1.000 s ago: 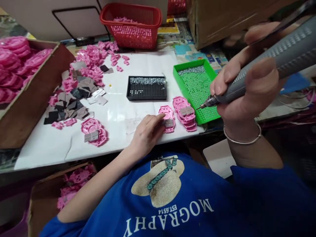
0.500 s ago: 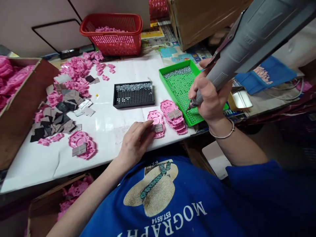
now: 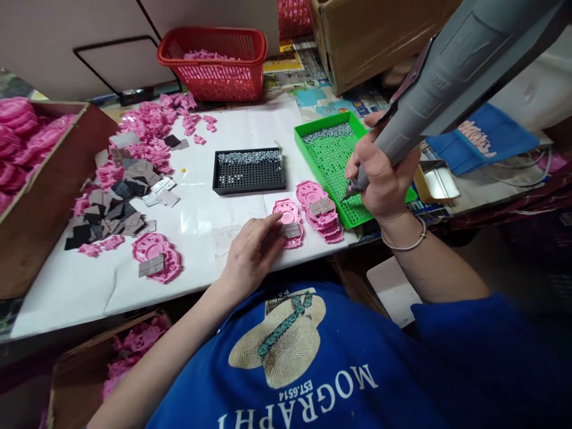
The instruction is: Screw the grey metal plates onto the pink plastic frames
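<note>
Near the table's front edge, my left hand [image 3: 250, 253] has its fingers and thumb closed on the near left side of a pink plastic casing [image 3: 285, 207]. A small grey plate [image 3: 293, 230] lies in that casing. My right hand [image 3: 384, 179] grips a grey electric screwdriver [image 3: 442, 89], tilted with its bit pointing down into a green perforated screw tray [image 3: 311, 167]. Whether the bit touches a screw I cannot tell. Between my hands stands a short stack of pink casings [image 3: 313, 192], the top one bearing a grey plate [image 3: 322, 207].
A black perforated tray [image 3: 250, 186] of screws sits mid-table. To the left are another casing [image 3: 154, 243], a heap of grey and black plates [image 3: 116, 202], pink parts [image 3: 149, 121] and a cardboard box [image 3: 53, 196]. Behind stand a red basket [image 3: 214, 80] and a large carton [image 3: 375, 42].
The view has shifted slightly, so the table's contents appear a little further right. Both hands keep their grips, and the screwdriver bit stays over the green tray.
</note>
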`<move>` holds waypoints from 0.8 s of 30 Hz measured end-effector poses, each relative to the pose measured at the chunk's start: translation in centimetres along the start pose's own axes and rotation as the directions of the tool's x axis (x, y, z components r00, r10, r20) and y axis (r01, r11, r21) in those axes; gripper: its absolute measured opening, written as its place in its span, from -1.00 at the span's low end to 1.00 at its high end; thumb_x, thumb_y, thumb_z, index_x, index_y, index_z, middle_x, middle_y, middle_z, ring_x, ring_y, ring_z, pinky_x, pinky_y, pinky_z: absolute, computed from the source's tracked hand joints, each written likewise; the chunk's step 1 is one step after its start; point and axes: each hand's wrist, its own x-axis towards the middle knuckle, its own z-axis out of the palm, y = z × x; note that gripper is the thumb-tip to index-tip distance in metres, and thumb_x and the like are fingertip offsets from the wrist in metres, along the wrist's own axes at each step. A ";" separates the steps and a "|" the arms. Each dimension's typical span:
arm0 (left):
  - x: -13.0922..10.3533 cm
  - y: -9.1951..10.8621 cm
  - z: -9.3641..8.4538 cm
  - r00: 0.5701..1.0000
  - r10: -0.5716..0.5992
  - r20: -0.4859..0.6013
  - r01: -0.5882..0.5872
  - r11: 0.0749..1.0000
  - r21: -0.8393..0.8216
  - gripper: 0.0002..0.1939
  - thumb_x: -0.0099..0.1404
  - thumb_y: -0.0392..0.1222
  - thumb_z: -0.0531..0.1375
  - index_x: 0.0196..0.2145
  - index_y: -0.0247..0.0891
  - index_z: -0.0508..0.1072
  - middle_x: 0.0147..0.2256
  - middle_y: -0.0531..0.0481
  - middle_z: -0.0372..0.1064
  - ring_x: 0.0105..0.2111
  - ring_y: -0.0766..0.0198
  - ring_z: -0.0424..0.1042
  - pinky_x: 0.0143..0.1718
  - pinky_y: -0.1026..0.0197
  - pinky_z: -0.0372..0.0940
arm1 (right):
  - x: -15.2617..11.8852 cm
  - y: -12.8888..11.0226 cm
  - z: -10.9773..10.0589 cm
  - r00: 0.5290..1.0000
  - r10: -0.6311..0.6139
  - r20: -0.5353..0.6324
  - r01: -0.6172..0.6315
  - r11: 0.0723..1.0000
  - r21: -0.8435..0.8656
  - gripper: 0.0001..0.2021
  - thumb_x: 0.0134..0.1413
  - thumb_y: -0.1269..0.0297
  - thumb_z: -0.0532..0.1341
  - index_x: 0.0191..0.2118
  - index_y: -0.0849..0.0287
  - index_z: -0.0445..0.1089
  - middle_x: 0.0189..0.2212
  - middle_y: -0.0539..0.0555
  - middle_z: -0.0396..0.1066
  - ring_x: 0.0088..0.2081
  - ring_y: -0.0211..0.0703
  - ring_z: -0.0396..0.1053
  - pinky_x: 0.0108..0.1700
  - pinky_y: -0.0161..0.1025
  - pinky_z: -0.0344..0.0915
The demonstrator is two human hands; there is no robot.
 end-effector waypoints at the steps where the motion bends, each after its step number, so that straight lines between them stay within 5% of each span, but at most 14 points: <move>1: 0.0 0.0 0.1 1.000 -0.003 -0.004 0.003 1.000 -0.010 -0.59 0.37 -0.28 0.20 0.15 -0.21 0.31 -0.14 -0.10 0.50 -0.17 0.25 0.50 -0.12 0.17 0.43 | 0.1 0.0 0.0 1.000 -0.004 -0.004 0.004 1.000 -0.008 -0.65 -0.06 -0.07 0.39 -0.17 -0.13 0.37 -0.59 -0.15 0.25 -0.67 -0.28 0.15 -0.62 -0.22 0.11; 7: 0.0 -0.3 0.5 0.999 -0.050 -0.013 0.049 0.997 -0.060 -0.48 0.37 -0.26 0.20 0.25 -0.21 0.21 -0.12 -0.10 0.48 -0.15 0.25 0.49 -0.08 0.15 0.42 | 1.4 -2.7 0.7 0.999 -0.046 0.003 0.046 0.999 0.002 -0.74 -0.01 0.06 0.39 -0.15 -0.15 0.47 -0.58 -0.12 0.26 -0.66 -0.26 0.14 -0.63 -0.20 0.09; 11: -0.1 -0.4 0.7 0.999 -0.049 -0.009 0.048 0.994 -0.099 -0.42 0.36 -0.29 0.19 0.28 -0.22 0.15 -0.11 -0.11 0.46 -0.14 0.24 0.47 -0.06 0.14 0.42 | 1.2 -6.1 2.7 0.992 -0.121 -0.035 0.122 0.992 0.041 -0.76 -0.01 0.03 0.39 -0.20 -0.07 0.51 -0.39 -0.05 0.36 -0.62 -0.27 0.19 -0.61 -0.19 0.10; 14: -0.2 -0.5 0.7 0.999 -0.049 -0.005 0.049 0.992 -0.113 -0.39 0.35 -0.31 0.19 0.30 -0.23 0.12 -0.11 -0.11 0.45 -0.14 0.25 0.46 -0.04 0.14 0.41 | 0.0 -7.5 4.7 0.998 -0.053 0.022 0.053 0.999 -0.003 -0.74 0.06 0.00 0.35 -0.18 -0.01 0.51 -0.28 0.00 0.42 -0.57 -0.27 0.24 -0.54 -0.18 0.18; 16: -0.2 -0.5 0.7 0.999 -0.050 -0.004 0.049 0.992 -0.120 -0.38 0.34 -0.33 0.18 0.30 -0.24 0.10 -0.10 -0.11 0.45 -0.14 0.26 0.45 -0.04 0.15 0.39 | -1.1 -7.4 5.9 0.998 -0.015 0.063 0.011 0.998 0.055 -0.73 0.01 0.00 0.37 -0.19 -0.03 0.49 -0.21 -0.01 0.46 -0.59 -0.30 0.23 -0.59 -0.18 0.15; 20: -0.1 -0.4 0.7 1.000 -0.026 -0.015 0.024 0.991 -0.128 -0.37 0.33 -0.36 0.18 0.30 -0.31 0.10 -0.13 -0.12 0.44 -0.13 0.25 0.43 -0.05 0.15 0.37 | -2.8 -5.4 7.5 0.969 0.047 0.244 -0.086 0.985 0.151 -0.74 -0.03 0.02 0.38 -0.19 -0.12 0.47 -0.51 -0.09 0.37 -0.63 -0.23 0.24 -0.58 -0.17 0.18; 24: -0.1 -0.4 0.9 0.999 0.000 -0.038 -0.004 0.993 -0.119 -0.38 0.34 -0.34 0.17 0.30 -0.31 0.08 -0.16 -0.11 0.44 -0.15 0.23 0.43 -0.09 0.15 0.37 | -3.5 -3.7 7.8 0.959 0.076 0.272 -0.109 0.988 0.107 -0.67 -0.01 -0.10 0.33 -0.12 -0.18 0.41 -0.58 -0.10 0.28 -0.65 -0.17 0.24 -0.50 -0.11 0.26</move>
